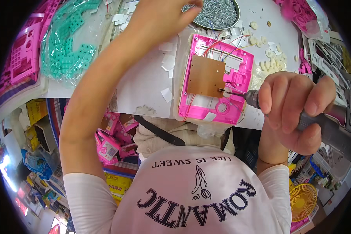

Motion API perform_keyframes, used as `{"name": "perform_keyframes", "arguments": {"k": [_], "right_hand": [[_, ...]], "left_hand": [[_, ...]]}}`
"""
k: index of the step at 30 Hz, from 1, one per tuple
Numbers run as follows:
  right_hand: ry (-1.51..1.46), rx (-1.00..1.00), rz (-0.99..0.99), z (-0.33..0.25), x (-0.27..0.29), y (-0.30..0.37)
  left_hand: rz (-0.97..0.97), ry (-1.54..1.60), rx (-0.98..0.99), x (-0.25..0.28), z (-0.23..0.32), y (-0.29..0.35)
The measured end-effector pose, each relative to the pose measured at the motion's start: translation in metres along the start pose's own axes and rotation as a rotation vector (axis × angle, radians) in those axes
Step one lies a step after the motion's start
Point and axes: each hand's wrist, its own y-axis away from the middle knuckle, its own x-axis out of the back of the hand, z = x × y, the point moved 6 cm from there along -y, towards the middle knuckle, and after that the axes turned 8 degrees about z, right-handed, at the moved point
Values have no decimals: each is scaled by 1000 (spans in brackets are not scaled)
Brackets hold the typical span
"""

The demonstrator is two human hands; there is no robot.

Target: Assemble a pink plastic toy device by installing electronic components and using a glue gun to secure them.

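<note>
My left hand [165, 11] is at the rim of a round metal dish [238, 15] full of small silver screws [216, 15]. Its thumb and a finger come close together in a pinch; the top edge cuts off part of the hand, and anything between them is hidden. My right hand [296, 111] is wrapped round a grey electric screwdriver [327, 130]. The screwdriver's thin bit points left at the lower right corner of a brown circuit board [206, 76]. That board lies inside an open pink plastic housing [232, 113], with red, blue and yellow wires around it.
A clear bag of green plastic parts [68, 50] lies left, beside stacked pink panels [25, 54]. Cream round pieces [275, 62] are scattered right of the housing. White paper pieces [167, 62] dot the table. Pink housings [109, 146] sit below the table edge; a yellow basket [303, 201] stands lower right.
</note>
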Motion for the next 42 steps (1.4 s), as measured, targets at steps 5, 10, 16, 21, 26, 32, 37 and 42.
{"name": "perform_keyframes", "arguments": {"k": [5, 10, 16, 21, 26, 32, 37, 42], "right_hand": [[-20, -9, -30, -2, 7, 0], [5, -6, -30, -1, 13, 0], [15, 25, -47, -3, 19, -1], [19, 20, -73, -7, 26, 0], [2, 19, -115, -6, 40, 6], [-10, 10, -109, -7, 45, 8], [-35, 3, -116, -3, 38, 5], [-22, -2, -103, -4, 28, 2]], "left_hand": [[-234, -397, -264, -45, -11, -47], [-164, -321, -367, -42, -7, -41], [-180, -401, -352, -53, -9, -50], [-101, -334, -405, -45, -6, -53], [-41, -5, -271, -2, 16, -25], [-263, 9, -424, 18, 71, 91], [-262, -109, -476, 10, 76, 129], [-257, -151, -523, 11, 71, 131]]}}
